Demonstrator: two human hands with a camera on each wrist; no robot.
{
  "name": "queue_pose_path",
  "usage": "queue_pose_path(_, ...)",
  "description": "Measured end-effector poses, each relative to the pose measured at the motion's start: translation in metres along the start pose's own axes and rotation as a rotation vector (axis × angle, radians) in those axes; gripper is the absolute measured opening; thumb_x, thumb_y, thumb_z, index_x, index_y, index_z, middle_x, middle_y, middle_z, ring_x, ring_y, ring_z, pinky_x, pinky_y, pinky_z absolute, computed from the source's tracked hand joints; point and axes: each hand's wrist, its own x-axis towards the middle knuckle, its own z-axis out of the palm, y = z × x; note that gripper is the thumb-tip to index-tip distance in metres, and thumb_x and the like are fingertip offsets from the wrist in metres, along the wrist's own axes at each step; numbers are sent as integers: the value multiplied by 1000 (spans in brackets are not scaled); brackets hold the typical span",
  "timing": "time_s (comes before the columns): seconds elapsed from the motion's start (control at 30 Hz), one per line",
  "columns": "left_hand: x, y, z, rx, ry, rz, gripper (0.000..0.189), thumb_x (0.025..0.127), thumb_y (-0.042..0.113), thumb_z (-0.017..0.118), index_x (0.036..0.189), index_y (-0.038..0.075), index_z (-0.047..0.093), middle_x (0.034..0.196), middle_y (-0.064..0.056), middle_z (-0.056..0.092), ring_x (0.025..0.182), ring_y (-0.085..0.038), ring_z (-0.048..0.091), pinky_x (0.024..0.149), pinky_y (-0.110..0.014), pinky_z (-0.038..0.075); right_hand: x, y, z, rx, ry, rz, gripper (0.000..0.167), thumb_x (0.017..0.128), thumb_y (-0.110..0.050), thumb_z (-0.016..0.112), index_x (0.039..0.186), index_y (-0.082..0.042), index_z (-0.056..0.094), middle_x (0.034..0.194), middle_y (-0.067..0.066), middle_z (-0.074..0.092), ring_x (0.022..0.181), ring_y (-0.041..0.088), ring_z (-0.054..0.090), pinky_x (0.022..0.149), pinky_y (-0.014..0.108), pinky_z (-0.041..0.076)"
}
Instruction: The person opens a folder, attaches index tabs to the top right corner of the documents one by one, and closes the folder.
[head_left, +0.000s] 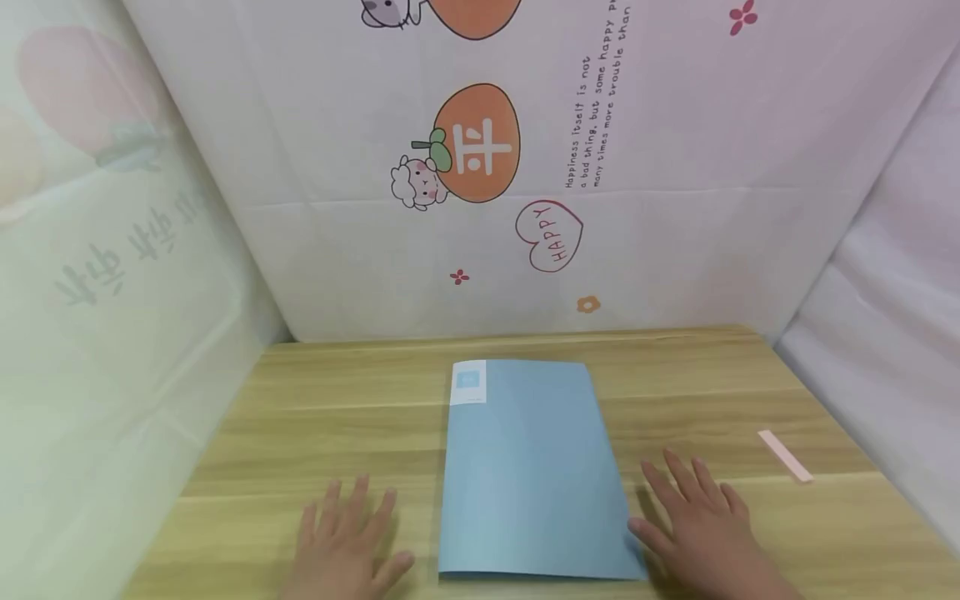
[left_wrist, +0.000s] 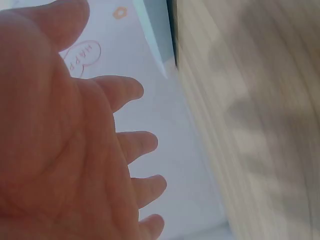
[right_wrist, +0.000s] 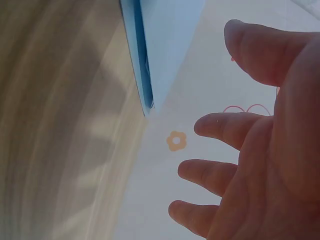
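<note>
A light blue folder with a white label at its upper left corner lies on the wooden table. In the right wrist view its edge shows two layers with a narrow gap between them. To the left of the folder, my left hand hovers palm down with fingers spread, apart from it. My right hand is held beside the lower right edge, thumb close to it; whether it touches I cannot tell. Both palms hold nothing, and shadows of the fingers fall on the tabletop in both wrist views.
A thin pale pink strip lies on the table beyond my right hand. A white cloth with cartoon prints hangs behind the table's far edge. More cloth drapes along the left side, and white fabric along the right.
</note>
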Motion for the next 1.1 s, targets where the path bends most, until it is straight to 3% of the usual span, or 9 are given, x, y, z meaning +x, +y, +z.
queue_pose_path(0.27, 11, 20, 0, 20, -67, 198, 77, 95, 68, 45, 150, 13, 46, 156, -20, 32, 140, -50, 25, 106, -68, 23, -1, -2, -1, -10, -8, -11, 78, 89, -58, 65, 146, -7, 49, 150, 27, 36, 134, 57, 27, 95, 75, 22)
queue_pose_path(0.4, 21, 39, -6, 20, -110, 295, 77, 93, 64, 52, 150, 12, 45, 156, -21, 32, 140, -50, 26, 107, -64, 26, -1, -3, -1, -16, -2, -12, 77, 89, -57, 66, 146, -7, 49, 151, 27, 36, 134, 57, 27, 95, 75, 23)
queue_pose_path(0.63, 34, 70, -11, 111, -108, 448, 72, 95, 57, 56, 146, 7, 49, 153, -23, 35, 139, -43, 32, 108, -52, 34, -1, -4, -4, -24, -10, -11, 78, 89, -56, 67, 146, -7, 49, 151, 27, 36, 134, 57, 27, 96, 74, 24)
queue_pose_path(0.77, 39, 85, -12, 207, -130, 496, 66, 94, 58, 57, 140, 10, 56, 148, -19, 44, 135, -39, 41, 103, -48, 40, -1, -4, -4, -31, -3, -31, 77, 89, -56, 68, 145, -6, 50, 150, 29, 37, 133, 58, 29, 96, 73, 26)
queue_pose_path(0.93, 46, 97, -8, 273, -165, 505, 61, 89, 58, 65, 128, 11, 66, 140, -12, 54, 124, -31, 53, 94, -41, 46, -1, -5, -5, -29, -5, -38, 76, 89, -55, 68, 144, -5, 51, 150, 28, 37, 134, 57, 29, 96, 72, 26)
queue_pose_path(1.1, 49, 105, -4, 290, -102, 527, 50, 82, 50, 76, 105, 5, 75, 117, -11, 66, 97, -22, 62, 72, -29, 51, -2, -6, -7, -19, -13, -38, 74, 89, -55, 67, 143, -6, 53, 151, 28, 36, 134, 57, 28, 96, 73, 26)
